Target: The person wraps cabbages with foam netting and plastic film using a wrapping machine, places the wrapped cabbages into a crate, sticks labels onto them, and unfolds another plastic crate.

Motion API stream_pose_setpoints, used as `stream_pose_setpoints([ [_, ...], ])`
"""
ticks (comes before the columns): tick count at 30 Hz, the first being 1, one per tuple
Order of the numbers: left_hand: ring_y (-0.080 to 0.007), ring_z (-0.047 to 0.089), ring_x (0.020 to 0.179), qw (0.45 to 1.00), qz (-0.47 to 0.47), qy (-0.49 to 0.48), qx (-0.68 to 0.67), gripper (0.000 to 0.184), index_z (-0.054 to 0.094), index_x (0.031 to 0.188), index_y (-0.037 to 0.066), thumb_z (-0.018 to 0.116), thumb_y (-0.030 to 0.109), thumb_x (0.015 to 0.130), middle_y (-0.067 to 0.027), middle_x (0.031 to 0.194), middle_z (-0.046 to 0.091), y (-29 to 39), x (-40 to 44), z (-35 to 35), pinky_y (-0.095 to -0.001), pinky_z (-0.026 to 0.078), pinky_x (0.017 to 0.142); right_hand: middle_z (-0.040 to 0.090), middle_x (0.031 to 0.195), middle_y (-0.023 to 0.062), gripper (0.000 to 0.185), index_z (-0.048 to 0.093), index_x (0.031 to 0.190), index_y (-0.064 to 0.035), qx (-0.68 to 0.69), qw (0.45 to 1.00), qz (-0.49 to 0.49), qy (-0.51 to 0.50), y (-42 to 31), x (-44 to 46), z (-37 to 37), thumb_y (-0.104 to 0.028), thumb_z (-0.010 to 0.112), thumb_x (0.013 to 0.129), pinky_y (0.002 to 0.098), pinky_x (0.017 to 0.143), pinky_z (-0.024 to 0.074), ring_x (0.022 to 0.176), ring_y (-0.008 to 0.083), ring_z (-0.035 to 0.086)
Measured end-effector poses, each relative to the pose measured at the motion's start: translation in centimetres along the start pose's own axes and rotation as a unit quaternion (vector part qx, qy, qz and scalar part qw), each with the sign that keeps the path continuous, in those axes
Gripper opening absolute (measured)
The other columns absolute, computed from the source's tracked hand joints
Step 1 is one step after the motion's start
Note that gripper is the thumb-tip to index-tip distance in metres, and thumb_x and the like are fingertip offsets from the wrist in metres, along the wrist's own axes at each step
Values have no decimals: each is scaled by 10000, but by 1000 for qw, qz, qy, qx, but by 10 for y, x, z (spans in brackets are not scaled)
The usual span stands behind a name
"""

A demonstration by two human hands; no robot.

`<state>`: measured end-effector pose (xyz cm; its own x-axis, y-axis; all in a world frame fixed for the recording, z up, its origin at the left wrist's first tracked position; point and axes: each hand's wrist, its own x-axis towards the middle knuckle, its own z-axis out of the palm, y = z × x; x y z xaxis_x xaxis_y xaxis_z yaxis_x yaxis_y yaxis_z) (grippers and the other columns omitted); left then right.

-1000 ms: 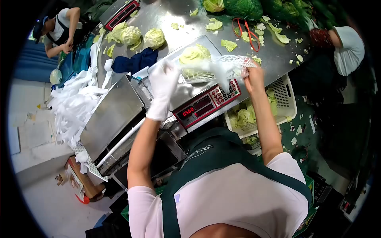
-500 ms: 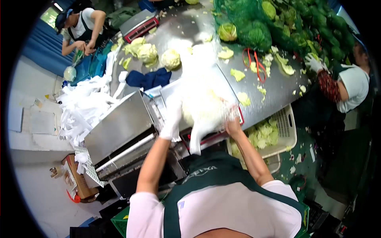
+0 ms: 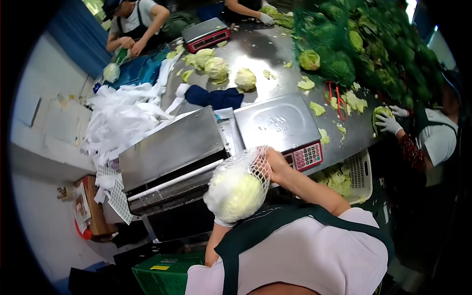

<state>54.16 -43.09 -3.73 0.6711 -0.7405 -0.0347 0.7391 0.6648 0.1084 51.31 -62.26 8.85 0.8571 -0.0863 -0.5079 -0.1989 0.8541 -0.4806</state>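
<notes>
A pale green cabbage (image 3: 241, 194) is in front of my chest, partly wrapped in a white foam net (image 3: 253, 160). My left hand (image 3: 212, 194), in a white glove, is closed against the cabbage's left side and underside; most of its fingers are hidden. At the upper right of the cabbage, my right hand (image 3: 270, 166) grips the net, and mesh lies stretched over its fingers. Just beyond my hands sits a scale (image 3: 275, 123) with a bare metal plate and a red keypad panel.
A metal wrapping machine (image 3: 172, 155) stands left of the scale, beside piled white nets (image 3: 123, 110). Loose cabbages (image 3: 216, 69), leaves and dark blue cloth (image 3: 214, 97) lie on the steel table. Co-workers stand around it; one's gloved hands (image 3: 391, 123) hold a cabbage at right.
My hands have brought the netted cabbage from over the scale back towards my chest. The scale plate is now uncovered. The view has shifted, and the right co-worker's hands are on a cabbage.
</notes>
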Motion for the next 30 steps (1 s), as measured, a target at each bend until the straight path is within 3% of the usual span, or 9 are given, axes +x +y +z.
stream_pose_setpoints([
  [7,-315,370,1222,983,87,-108,-121,660,304,1333,62,380,523,866,-160,1355,342,49,-15,70,-466,342,1002,612,698,67,278,565,1011,46,-179,967,180,-32,33,11,25,-186,560,858,213,418,494,505,107,578],
  [9,-309,423,1180,872,284,159,366,648,347,1307,54,374,527,865,-157,1318,393,69,-13,91,-464,382,972,591,663,48,346,588,878,27,-267,959,95,-24,40,50,18,-279,695,757,210,416,458,470,98,533],
  [12,-312,557,1004,929,319,94,165,503,461,1156,-59,345,315,841,-212,1143,521,123,-4,128,-460,487,858,574,720,37,380,548,1014,-25,-465,870,-159,-42,5,70,60,-292,674,774,250,482,477,573,111,551],
  [16,-297,562,977,897,373,131,196,395,533,979,-108,341,167,772,-221,1043,562,183,7,116,-400,486,827,473,1216,122,511,477,1195,-48,-298,919,28,-256,-12,104,124,-444,474,872,364,840,447,1016,201,505],
  [19,-277,562,917,173,649,84,736,206,575,881,-71,443,18,750,-202,972,590,224,40,62,-361,431,814,351,1341,148,579,414,1288,-62,-426,831,-115,-339,19,145,167,-435,505,855,393,1013,275,1199,256,376],
  [21,-287,557,948,582,487,107,642,260,579,943,-61,446,27,737,-198,977,594,242,55,49,-356,415,858,381,1330,159,653,417,1292,-69,-545,770,-152,-297,35,171,184,-350,668,759,346,995,296,1185,235,395],
  [24,-295,535,1029,443,469,27,764,350,566,1027,-61,474,72,717,-189,1055,585,256,38,63,-345,376,929,500,1225,156,744,491,1218,-27,-555,768,-175,-269,56,184,183,-375,776,624,351,962,358,1149,262,459],
  [28,-250,537,1040,596,309,99,734,342,578,1050,-25,585,66,721,-165,1063,587,282,-8,69,-331,382,926,518,1200,156,668,527,1175,-66,-612,714,-252,-229,56,171,166,-325,784,615,365,934,389,1096,286,504],
  [30,-240,546,1029,502,301,154,796,307,601,1026,19,595,39,719,-136,1065,590,296,-40,92,-329,419,884,530,1158,175,578,556,1097,-69,-694,547,-428,-189,43,145,164,-319,771,623,392,919,398,1050,331,518],
])
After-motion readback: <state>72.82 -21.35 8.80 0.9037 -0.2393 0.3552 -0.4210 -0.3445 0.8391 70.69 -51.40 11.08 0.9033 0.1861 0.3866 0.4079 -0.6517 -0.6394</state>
